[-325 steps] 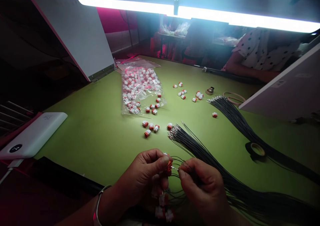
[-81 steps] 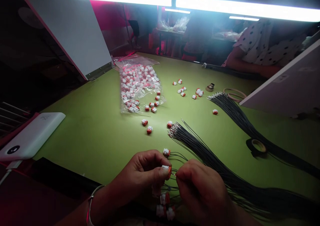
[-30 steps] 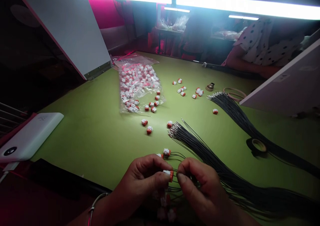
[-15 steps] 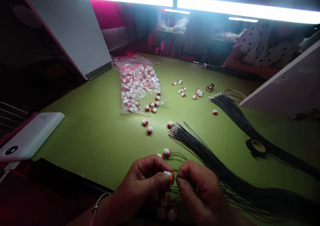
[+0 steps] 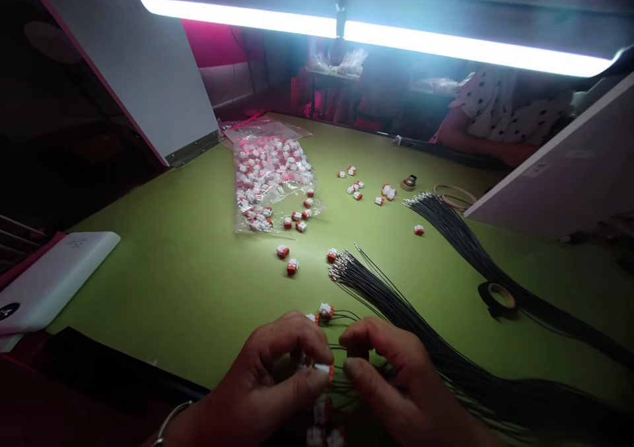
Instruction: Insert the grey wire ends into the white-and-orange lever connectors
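Note:
My left hand (image 5: 275,371) pinches a small white-and-orange wire connector (image 5: 324,372) between thumb and forefinger. Just to its right is my right hand (image 5: 399,371), its thumb and forefinger parted, with thin black wires running near the fingertips; no firm grip on any of them shows. Beyond the hands lies another connector (image 5: 325,311) with black wires in it. Below, partly in shadow, are several more connectors (image 5: 321,411). A thick bundle of black wires (image 5: 396,302) with bare metal tips stretches along the right side of my hands.
A clear plastic bag of connectors (image 5: 272,170) lies at the back left, with loose connectors (image 5: 357,196) around it. A second wire bundle (image 5: 460,236), a roll of black tape (image 5: 500,296) and a white power bank (image 5: 74,275) are on the green table. A person (image 5: 500,110) sits opposite.
My right thumb and forefinger have parted from a pinch beside the connector. My left hand still holds the connector, slightly lower in view. The camera has tilted up slightly.

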`<state>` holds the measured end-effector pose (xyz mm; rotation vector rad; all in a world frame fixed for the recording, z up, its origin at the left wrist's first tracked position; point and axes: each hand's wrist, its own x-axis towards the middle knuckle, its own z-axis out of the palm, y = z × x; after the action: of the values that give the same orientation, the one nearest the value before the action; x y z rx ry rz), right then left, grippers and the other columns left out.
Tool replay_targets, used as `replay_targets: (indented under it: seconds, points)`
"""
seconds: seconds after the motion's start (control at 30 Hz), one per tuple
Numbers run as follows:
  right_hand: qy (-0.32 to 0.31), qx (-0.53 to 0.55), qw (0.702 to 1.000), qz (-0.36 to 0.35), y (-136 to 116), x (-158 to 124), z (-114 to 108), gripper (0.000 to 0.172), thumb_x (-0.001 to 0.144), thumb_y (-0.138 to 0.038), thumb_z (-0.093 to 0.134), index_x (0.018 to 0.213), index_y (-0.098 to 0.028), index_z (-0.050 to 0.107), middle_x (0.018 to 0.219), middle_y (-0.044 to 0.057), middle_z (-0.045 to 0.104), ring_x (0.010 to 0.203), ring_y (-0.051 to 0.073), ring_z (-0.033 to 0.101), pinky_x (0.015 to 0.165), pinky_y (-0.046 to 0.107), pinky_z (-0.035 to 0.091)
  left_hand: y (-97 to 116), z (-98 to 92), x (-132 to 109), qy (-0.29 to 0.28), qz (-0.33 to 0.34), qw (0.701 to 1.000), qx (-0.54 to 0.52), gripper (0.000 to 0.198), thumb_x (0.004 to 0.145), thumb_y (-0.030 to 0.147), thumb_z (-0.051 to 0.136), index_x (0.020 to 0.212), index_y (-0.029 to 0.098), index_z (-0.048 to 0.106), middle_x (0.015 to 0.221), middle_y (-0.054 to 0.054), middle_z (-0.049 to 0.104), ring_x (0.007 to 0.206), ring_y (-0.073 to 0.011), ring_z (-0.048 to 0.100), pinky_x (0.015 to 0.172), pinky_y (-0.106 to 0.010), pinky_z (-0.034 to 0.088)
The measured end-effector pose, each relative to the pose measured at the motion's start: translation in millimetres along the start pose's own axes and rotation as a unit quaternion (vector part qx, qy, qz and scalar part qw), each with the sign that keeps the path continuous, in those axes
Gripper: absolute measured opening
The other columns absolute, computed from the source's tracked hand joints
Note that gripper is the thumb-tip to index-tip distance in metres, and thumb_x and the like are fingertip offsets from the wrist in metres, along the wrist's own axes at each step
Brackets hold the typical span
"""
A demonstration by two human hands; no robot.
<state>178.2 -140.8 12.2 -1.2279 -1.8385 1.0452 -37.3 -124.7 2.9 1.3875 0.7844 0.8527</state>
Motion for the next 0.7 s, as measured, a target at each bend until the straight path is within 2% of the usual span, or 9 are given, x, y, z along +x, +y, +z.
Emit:
replay_targets:
  seconds: [0.07,0.1,0.2,0.27,0.33,0.4,0.47,0.6,0.7]
  points:
    - [0.043,-0.037,0.998,0.000,3.9,3.9,-11.3,0.009,0.093,-0.023,0.056,0.096,-0.020,0.064,0.087,0.001,0.066,0.079,0.016,0.062,0.071,0.025,0.047,7.0,-8.7,1.5,-0.014,0.049,0.995,0.084,0.013,0.084,0.022,0.068,0.097,0.022,0.072,0.103,-0.006,0.067,0.103,-0.0236,0.063,0.092,-0.034,0.050]
    - [0.073,-0.063,0.995,0.004,6.5,5.7,-17.2,0.011,0.094,-0.023,0.055,0.097,-0.020,0.065,0.087,0.001,0.067,0.079,0.016,0.063,0.071,0.025,0.046,9.7,-12.3,3.6,-0.009,0.059,0.992,0.113,0.017,0.085,0.022,0.067,0.102,0.022,0.071,0.107,-0.007,0.067,0.106,-0.0242,0.062,0.092,-0.035,0.050]
    - [0.113,-0.194,0.974,0.015,14.2,10.5,-32.0,0.011,0.094,-0.024,0.056,0.094,-0.020,0.066,0.082,0.002,0.067,0.073,0.017,0.062,0.066,0.028,0.042,13.0,-17.6,18.1,0.015,0.087,0.971,0.221,0.018,0.089,0.021,0.063,0.106,0.022,0.070,0.103,-0.007,0.068,0.099,-0.0222,0.062,0.089,-0.036,0.049]
    - [0.093,-0.304,0.948,0.018,17.3,13.8,-36.7,0.009,0.093,-0.022,0.058,0.091,-0.019,0.067,0.080,0.002,0.067,0.072,0.019,0.063,0.066,0.030,0.040,11.1,-16.4,33.4,-0.003,0.128,0.939,0.320,0.019,0.089,0.020,0.062,0.107,0.022,0.070,0.104,-0.008,0.068,0.099,-0.0233,0.060,0.091,-0.039,0.046]
    - [0.053,-0.413,0.909,0.028,18.9,17.8,-36.1,0.009,0.091,-0.020,0.061,0.085,-0.019,0.067,0.077,0.003,0.067,0.070,0.021,0.063,0.064,0.031,0.036,7.3,-12.8,48.3,-0.050,0.170,0.901,0.397,0.023,0.089,0.020,0.061,0.111,0.021,0.068,0.108,-0.009,0.068,0.100,-0.0252,0.057,0.092,-0.043,0.044]
    - [0.018,-0.502,0.863,0.047,20.7,22.7,-31.6,0.010,0.088,-0.019,0.063,0.079,-0.019,0.067,0.074,0.004,0.068,0.066,0.022,0.063,0.060,0.032,0.031,3.5,-8.2,57.7,-0.101,0.184,0.873,0.440,0.021,0.091,0.020,0.057,0.109,0.021,0.068,0.100,-0.009,0.068,0.094,-0.0243,0.057,0.086,-0.040,0.045]
    - [0.002,-0.551,0.832,0.058,23.5,28.2,-26.0,0.011,0.086,-0.014,0.063,0.077,-0.018,0.067,0.075,0.007,0.069,0.064,0.024,0.064,0.057,0.033,0.026,1.5,-4.1,59.0,-0.133,0.176,0.858,0.463,0.018,0.094,0.020,0.053,0.100,0.020,0.070,0.088,-0.008,0.066,0.084,-0.0222,0.055,0.078,-0.036,0.046]
    - [-0.009,-0.566,0.823,0.052,30.1,36.5,-20.3,0.019,0.078,0.002,0.058,0.076,-0.014,0.068,0.073,0.011,0.069,0.064,0.026,0.065,0.056,0.034,0.021,2.7,-1.1,45.4,-0.152,0.148,0.853,0.477,0.025,0.096,0.022,0.050,0.081,0.018,0.069,0.080,-0.007,0.061,0.078,-0.0204,0.051,0.073,-0.034,0.044]
    - [-0.011,-0.567,0.823,0.049,31.2,38.7,-20.2,0.017,0.078,0.001,0.059,0.076,-0.014,0.068,0.073,0.011,0.070,0.063,0.025,0.064,0.056,0.034,0.021,2.9,-3.5,37.4,-0.155,0.136,0.865,0.456,0.024,0.096,0.024,0.051,0.081,0.017,0.068,0.080,-0.006,0.062,0.078,-0.0201,0.050,0.075,-0.034,0.044]
